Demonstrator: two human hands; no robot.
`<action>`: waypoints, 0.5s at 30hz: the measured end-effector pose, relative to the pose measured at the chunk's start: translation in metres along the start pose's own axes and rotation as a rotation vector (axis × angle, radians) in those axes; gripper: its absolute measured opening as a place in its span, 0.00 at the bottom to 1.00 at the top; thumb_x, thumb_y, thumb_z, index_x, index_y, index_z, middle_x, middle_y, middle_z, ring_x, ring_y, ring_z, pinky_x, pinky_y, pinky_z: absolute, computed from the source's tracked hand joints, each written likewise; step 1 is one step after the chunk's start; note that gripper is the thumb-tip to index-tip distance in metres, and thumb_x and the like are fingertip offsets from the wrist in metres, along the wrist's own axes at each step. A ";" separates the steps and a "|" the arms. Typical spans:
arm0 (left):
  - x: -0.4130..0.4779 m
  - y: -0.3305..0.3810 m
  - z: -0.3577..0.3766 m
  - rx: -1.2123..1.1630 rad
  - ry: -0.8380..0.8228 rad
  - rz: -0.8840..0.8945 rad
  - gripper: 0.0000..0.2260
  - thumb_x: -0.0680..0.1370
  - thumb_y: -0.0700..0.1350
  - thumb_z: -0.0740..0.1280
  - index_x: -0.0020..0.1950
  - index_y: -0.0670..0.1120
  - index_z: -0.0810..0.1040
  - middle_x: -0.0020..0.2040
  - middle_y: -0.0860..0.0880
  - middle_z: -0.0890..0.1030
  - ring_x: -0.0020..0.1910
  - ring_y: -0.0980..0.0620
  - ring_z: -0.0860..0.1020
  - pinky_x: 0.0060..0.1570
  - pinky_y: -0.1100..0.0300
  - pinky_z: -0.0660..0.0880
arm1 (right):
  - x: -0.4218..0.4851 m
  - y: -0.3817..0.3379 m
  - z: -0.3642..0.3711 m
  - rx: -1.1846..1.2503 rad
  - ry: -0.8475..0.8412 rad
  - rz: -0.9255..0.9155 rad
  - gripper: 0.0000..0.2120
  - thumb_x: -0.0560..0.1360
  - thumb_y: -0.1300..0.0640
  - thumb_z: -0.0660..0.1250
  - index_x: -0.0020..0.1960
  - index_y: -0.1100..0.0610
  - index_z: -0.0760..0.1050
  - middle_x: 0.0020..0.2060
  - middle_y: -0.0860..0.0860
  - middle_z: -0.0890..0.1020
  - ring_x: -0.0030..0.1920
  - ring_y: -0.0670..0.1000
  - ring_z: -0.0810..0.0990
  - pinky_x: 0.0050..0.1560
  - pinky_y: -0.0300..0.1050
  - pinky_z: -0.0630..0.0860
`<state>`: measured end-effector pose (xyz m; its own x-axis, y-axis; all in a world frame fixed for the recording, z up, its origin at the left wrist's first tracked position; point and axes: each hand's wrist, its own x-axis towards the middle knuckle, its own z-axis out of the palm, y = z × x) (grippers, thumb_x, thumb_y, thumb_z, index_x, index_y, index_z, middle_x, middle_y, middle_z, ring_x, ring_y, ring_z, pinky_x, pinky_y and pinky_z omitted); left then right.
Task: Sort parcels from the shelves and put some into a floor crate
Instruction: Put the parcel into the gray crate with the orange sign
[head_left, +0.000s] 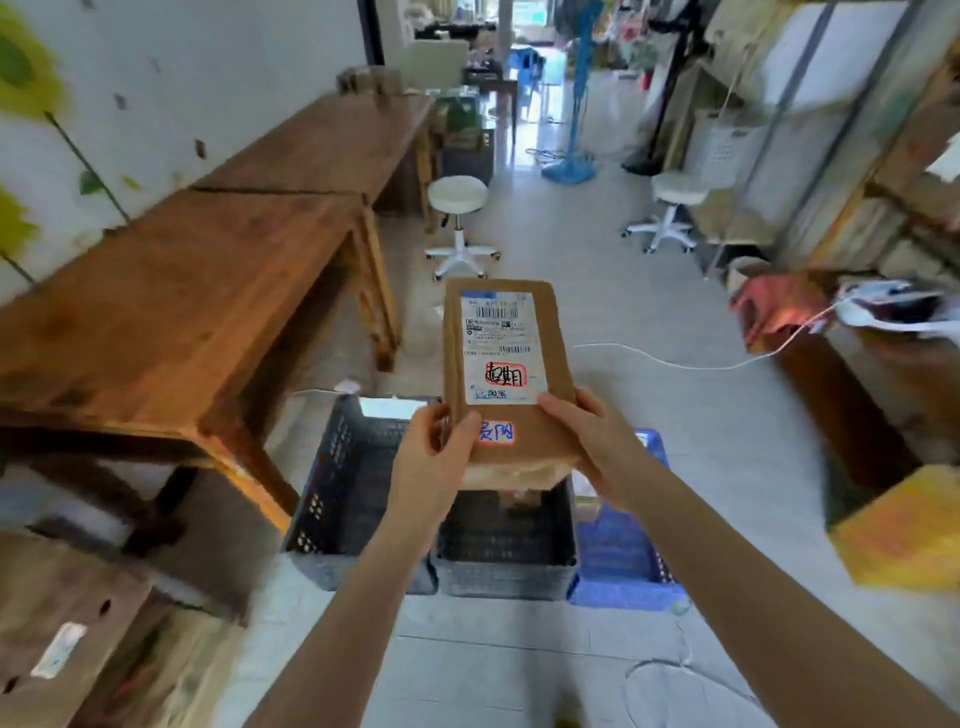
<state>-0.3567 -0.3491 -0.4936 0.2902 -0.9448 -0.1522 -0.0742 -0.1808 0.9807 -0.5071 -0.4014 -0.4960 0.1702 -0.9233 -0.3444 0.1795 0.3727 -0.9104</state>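
Note:
A flat brown cardboard parcel with a white shipping label and red and blue handwritten marks is held up in front of me. My left hand grips its near left corner, thumb on top. My right hand grips its near right edge. Below the parcel three crates stand side by side on the floor: a dark one at the left, a dark one in the middle and a blue one at the right. The parcel hovers over the middle crate.
A long wooden table runs along the left wall. Two white stools stand on the tiled floor ahead. Shelving with parcels lines the right side. A white cable crosses the floor. Cardboard boxes sit at the lower left.

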 end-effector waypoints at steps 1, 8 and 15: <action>0.016 -0.007 0.022 -0.004 -0.043 -0.045 0.14 0.77 0.47 0.66 0.61 0.46 0.74 0.55 0.48 0.81 0.46 0.58 0.79 0.40 0.70 0.74 | 0.017 0.002 -0.020 0.006 0.031 0.024 0.08 0.75 0.59 0.65 0.54 0.54 0.74 0.45 0.49 0.82 0.42 0.47 0.81 0.36 0.36 0.80; 0.108 -0.075 0.118 -0.068 -0.222 -0.444 0.20 0.78 0.53 0.63 0.69 0.56 0.64 0.57 0.56 0.76 0.53 0.55 0.74 0.51 0.57 0.71 | 0.137 0.050 -0.106 -0.039 0.102 0.226 0.12 0.77 0.58 0.64 0.60 0.55 0.73 0.53 0.53 0.82 0.53 0.52 0.80 0.53 0.45 0.77; 0.198 -0.199 0.146 -0.214 0.028 -0.827 0.21 0.75 0.51 0.68 0.60 0.39 0.71 0.47 0.43 0.80 0.39 0.49 0.78 0.34 0.62 0.74 | 0.250 0.146 -0.118 -0.214 0.151 0.431 0.18 0.77 0.54 0.64 0.63 0.60 0.70 0.55 0.54 0.79 0.53 0.52 0.79 0.52 0.46 0.78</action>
<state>-0.4234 -0.5403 -0.7372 0.1956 -0.5237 -0.8291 0.3529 -0.7512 0.5578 -0.5532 -0.5886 -0.7420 0.0400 -0.6989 -0.7141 -0.0821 0.7100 -0.6994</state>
